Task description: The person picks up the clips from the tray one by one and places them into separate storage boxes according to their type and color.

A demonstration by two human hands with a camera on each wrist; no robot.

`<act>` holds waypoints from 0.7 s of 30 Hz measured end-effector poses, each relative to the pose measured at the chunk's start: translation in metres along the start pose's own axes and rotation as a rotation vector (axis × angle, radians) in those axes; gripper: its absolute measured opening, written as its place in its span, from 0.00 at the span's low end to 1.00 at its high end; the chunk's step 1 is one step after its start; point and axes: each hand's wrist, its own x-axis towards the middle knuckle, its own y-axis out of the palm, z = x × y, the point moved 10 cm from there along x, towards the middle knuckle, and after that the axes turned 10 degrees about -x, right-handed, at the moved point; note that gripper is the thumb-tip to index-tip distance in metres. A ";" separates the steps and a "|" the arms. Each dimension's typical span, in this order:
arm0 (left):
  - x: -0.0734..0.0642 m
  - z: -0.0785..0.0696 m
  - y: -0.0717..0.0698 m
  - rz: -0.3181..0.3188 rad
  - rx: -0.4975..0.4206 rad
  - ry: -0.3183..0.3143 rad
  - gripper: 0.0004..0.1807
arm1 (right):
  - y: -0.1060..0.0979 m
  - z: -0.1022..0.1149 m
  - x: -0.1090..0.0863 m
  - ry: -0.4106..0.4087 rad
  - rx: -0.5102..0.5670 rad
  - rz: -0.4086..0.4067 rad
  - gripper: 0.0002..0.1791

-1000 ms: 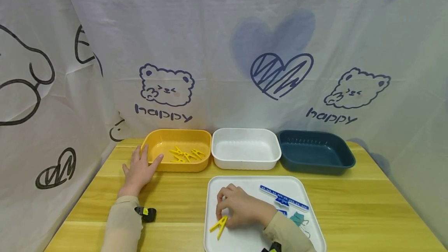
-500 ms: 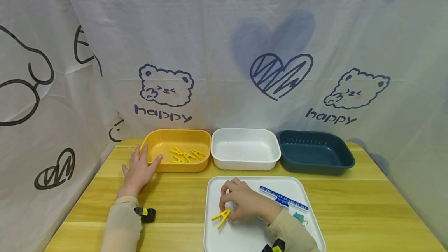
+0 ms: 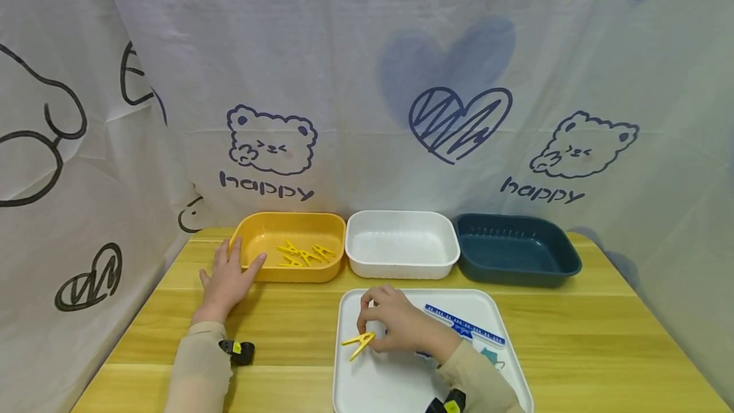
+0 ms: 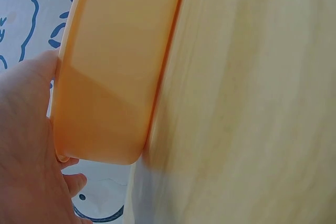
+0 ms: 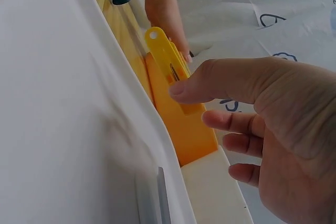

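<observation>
My right hand [image 3: 395,324] pinches a yellow clothespin [image 3: 360,343] over the left part of the white tray [image 3: 401,394]. In the right wrist view the thumb presses on the clothespin [image 5: 164,51], and the other fingers [image 5: 244,142] sit behind it. My left hand [image 3: 226,282] rests with spread fingers on the left front corner of the yellow bin [image 3: 298,274]. The left wrist view has this hand [image 4: 26,140] against the bin's rim [image 4: 56,106]. Several yellow clothespins [image 3: 304,253] lie inside that bin.
A white bin [image 3: 402,269] and a dark blue bin [image 3: 518,276] stand in a row beside the yellow one. On the tray's right lie a long blue clip [image 3: 476,329] and a teal binder clip [image 3: 491,355]. My right hand partly covers another blue item [image 3: 423,354].
My right hand has risen in the head view, away from me, with the clothespin, which has also turned a little. My left hand stays on the yellow bin.
</observation>
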 end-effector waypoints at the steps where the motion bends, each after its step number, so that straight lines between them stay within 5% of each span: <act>1: 0.000 0.000 0.000 0.000 -0.002 0.001 0.52 | -0.001 0.000 0.000 0.003 -0.002 -0.006 0.10; 21: -0.002 0.000 0.000 0.003 -0.014 -0.002 0.53 | -0.031 0.009 0.016 -0.004 -0.011 -0.209 0.09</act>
